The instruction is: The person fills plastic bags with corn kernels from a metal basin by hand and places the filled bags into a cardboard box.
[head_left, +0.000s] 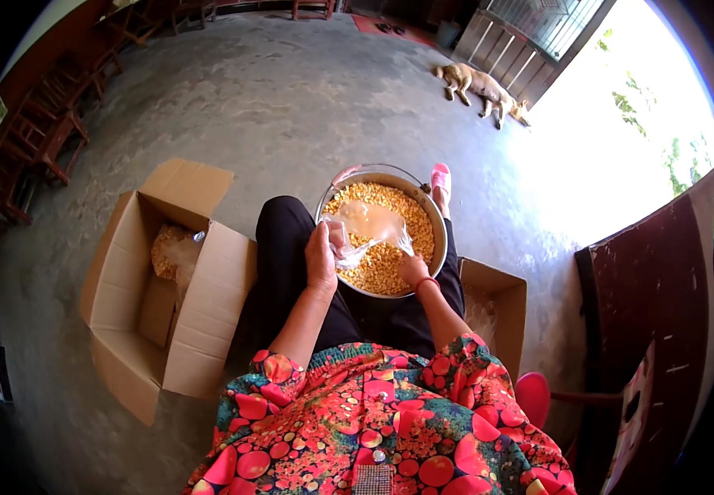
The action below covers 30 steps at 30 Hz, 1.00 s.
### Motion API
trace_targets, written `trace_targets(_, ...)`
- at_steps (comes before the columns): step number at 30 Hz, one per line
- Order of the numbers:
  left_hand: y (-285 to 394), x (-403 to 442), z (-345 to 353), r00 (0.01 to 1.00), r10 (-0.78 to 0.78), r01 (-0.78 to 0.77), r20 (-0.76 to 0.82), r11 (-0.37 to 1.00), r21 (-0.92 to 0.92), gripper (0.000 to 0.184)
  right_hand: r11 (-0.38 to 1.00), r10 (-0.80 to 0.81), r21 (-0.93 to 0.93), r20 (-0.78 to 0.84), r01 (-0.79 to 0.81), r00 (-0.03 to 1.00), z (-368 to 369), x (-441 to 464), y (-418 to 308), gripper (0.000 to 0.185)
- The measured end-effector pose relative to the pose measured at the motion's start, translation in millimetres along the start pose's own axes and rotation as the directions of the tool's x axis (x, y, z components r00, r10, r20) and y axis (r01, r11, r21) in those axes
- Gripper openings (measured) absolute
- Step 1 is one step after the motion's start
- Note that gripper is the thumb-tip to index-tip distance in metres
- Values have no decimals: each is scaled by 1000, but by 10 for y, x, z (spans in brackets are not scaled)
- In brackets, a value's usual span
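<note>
A metal bucket (437,213) full of yellow corn kernels (386,268) stands between my knees, its wire handle resting at the far rim. Over the kernels, a clear plastic bag (365,221) is stretched between my two hands. My left hand (321,257) is closed on the bag's left side, near the bucket's left rim. On the right, my right hand (414,271) pinches the other side of the bag above the kernels. Whether anything lies inside the bag I cannot tell.
Left of me, an open cardboard box (126,272) holds a plastic bag of corn (171,252). Another cardboard box (497,305) stands by my right leg. A dog (485,87) lies near the bright doorway. Wooden chairs (43,140) line the left wall.
</note>
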<state>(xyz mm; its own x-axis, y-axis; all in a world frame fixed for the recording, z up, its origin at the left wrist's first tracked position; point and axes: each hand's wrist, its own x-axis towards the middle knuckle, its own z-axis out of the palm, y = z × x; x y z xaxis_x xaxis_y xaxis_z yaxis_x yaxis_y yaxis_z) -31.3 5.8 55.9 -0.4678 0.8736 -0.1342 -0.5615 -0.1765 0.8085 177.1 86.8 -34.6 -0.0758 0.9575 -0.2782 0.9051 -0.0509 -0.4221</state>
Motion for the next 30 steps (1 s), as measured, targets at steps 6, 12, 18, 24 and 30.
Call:
trace_targets(6,-39,-2,-21,995,-57,54,87,998,33,27,952,-113,-235,324,196,939,168,-168,-335,48)
trace_targets(12,-57,-21,-16,984,-152,147,97,987,62,23,921,-241,-186,419,343,875,189,-289,-510,40)
trace_targets(18,-49,-10,-27,988,-135,131,73,990,48,21,946,-298,32,477,322,827,122,-101,-239,39)
trace_targets(24,-65,6,-20,993,-108,106,46,994,42,21,720,-614,536,195,441,765,-215,-214,-103,33)
trace_targets(30,-60,5,5,998,-59,57,22,996,75,22,263,-271,857,507,-444,818,-683,-132,-741,12)
